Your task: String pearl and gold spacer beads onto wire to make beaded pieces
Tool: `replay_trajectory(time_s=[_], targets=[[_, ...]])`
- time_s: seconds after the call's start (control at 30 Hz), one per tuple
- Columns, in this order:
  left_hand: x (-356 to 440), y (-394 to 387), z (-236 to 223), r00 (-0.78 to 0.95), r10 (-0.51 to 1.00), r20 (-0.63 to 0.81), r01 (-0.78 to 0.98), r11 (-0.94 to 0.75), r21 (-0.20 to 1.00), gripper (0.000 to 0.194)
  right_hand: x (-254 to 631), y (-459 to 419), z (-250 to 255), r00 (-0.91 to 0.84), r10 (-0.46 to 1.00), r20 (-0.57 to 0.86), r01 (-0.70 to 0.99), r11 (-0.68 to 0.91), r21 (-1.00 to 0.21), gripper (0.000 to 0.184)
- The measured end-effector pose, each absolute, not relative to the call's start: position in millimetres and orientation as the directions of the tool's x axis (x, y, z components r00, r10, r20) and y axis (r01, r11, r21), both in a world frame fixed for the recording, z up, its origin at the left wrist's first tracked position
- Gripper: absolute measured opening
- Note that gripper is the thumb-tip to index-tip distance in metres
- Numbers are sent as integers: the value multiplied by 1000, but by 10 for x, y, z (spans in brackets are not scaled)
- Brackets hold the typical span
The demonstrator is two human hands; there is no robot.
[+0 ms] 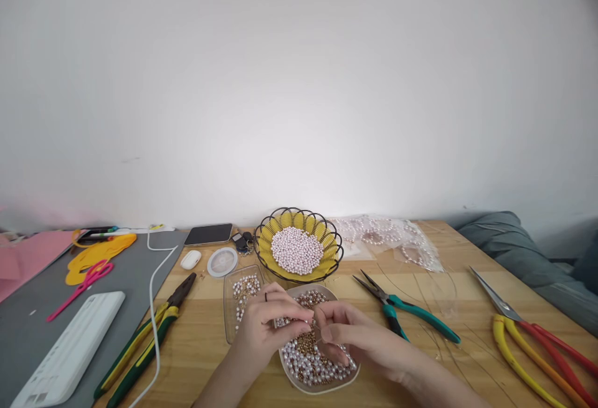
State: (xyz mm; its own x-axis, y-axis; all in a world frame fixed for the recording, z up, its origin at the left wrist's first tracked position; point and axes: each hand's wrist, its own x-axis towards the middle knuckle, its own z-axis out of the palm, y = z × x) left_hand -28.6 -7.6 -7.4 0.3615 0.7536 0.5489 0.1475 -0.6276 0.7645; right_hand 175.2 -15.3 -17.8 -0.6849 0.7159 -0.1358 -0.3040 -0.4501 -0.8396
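My left hand [275, 321] is closed in a pinch over the bead tray, with a small pinkish bead at its fingertips. Facing it, my right hand [348, 333] pinches a thin beading thread, its fingertips close to the left ones. Exactly how thread and bead meet is too small to tell. Below both hands sits a pale tray [322, 389] of pearl-like white, pinkish and gold beads [303, 367], partly covered by my fingers. Left of it, a clear box [227, 314] holds white and gold beads. Just behind stands a yellow wire basket [266, 252] full of pale beads [298, 250].
Teal needle-nose pliers [392, 301] and red-yellow scissors [504, 311] lie at right, near loose threads. Bagged bead strings [387, 237] are at the back. Green-yellow pliers [168, 311], a white cable [153, 308], earbud case [190, 260], phone [208, 234] and keyboard [75, 349] lie left.
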Motion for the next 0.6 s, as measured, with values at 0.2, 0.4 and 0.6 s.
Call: replay_trajectory(time_s=[0.2, 0.4, 0.6], targets=[[-371, -85, -8, 312, 827, 467, 148, -528, 836, 46, 1786, -153, -175, -678, 733, -48, -274, -312, -910, 32], [-360, -61, -46, 353, 867, 353, 513, -495, 701, 10, 1798, -118, -179, -534, 842, 76, -366, -149, -919, 29], [-280, -87, -94, 539, 805, 247, 703, -592, 394, 16, 1791, -96, -216, -443, 895, 44, -387, -146, -911, 33]])
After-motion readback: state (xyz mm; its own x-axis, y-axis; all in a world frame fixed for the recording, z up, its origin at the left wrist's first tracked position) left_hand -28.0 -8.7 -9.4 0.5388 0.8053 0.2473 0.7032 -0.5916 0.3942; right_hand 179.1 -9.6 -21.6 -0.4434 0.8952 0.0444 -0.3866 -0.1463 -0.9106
